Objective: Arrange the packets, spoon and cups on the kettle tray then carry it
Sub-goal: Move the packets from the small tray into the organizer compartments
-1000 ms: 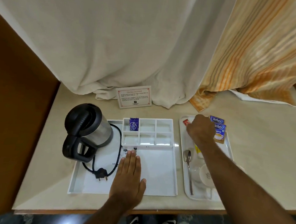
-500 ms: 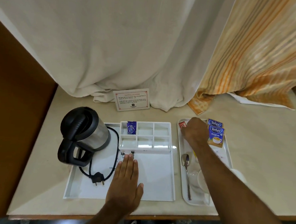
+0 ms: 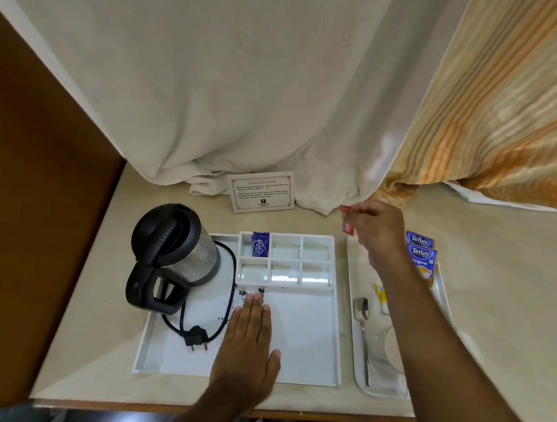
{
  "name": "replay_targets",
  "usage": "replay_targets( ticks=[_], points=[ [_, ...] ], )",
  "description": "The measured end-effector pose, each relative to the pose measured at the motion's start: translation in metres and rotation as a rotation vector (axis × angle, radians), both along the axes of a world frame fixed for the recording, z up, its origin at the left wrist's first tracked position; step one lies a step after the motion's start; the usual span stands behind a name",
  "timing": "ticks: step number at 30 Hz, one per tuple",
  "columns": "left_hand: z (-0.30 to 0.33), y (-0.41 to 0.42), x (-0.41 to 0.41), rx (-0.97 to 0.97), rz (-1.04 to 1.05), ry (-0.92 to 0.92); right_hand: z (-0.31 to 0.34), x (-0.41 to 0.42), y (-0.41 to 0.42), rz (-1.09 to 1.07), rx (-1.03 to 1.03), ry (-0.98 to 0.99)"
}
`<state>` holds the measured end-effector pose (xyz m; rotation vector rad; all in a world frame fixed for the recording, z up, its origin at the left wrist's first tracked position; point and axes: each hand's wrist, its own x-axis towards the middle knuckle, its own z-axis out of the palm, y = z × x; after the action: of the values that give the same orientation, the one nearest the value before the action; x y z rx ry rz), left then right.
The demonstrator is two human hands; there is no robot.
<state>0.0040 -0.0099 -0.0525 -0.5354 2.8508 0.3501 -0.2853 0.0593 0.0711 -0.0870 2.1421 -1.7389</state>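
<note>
The white kettle tray holds a black and steel kettle at its left and a divided compartment rack at the back, with one blue packet in the back left compartment. My left hand lies flat on the tray floor. My right hand pinches a small red packet in the air above the gap between the two trays. The narrow side tray to the right carries two blue Tetley packets, a yellow packet, a spoon and cups partly hidden by my arm.
A printed notice card stands behind the kettle tray against a white curtain. A striped orange curtain hangs at the right. The kettle's cord and plug lie on the tray. A brown wall panel borders the counter on the left.
My right hand has lifted off the side tray's back end with the red packet and moved up and slightly left. My left hand has stayed flat on the kettle tray.
</note>
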Motion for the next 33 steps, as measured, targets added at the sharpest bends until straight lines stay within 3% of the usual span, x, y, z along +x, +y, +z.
replay_targets(
  ticks=[2, 7, 11, 17, 19, 21, 23, 26, 33],
  points=[
    [0.001, 0.000, 0.000, 0.001, 0.001, -0.002, 0.010, 0.015, -0.020, 0.117, -0.059, 0.023],
    [0.003, 0.001, -0.001, -0.005, 0.011, -0.008, -0.020, 0.051, -0.052, 0.327, 0.138, 0.054],
    [0.003, 0.001, -0.001, -0.005, 0.026, 0.003, -0.040, 0.060, -0.055, 0.337, 0.217, 0.158],
    [0.000, 0.000, 0.001, 0.002, 0.009, 0.018, -0.023, 0.021, -0.008, 0.208, 0.260, 0.512],
    [-0.001, -0.001, 0.003, 0.011, 0.001, 0.023, -0.015, -0.014, 0.023, 0.234, 0.472, 0.578],
    [-0.001, -0.001, 0.002, 0.006, 0.002, 0.016, -0.009, -0.054, 0.059, 0.411, 0.975, 0.608],
    [0.000, 0.000, 0.000, -0.004, 0.008, 0.010, -0.009, -0.078, 0.087, 0.624, 1.310, 0.457],
    [0.003, 0.001, -0.001, -0.003, 0.007, 0.000, -0.016, -0.087, 0.106, 0.763, 1.266, 0.251],
    [0.006, 0.002, -0.001, -0.015, -0.005, 0.012, -0.029, -0.088, 0.110, 0.577, 1.165, 0.407]
  ],
)
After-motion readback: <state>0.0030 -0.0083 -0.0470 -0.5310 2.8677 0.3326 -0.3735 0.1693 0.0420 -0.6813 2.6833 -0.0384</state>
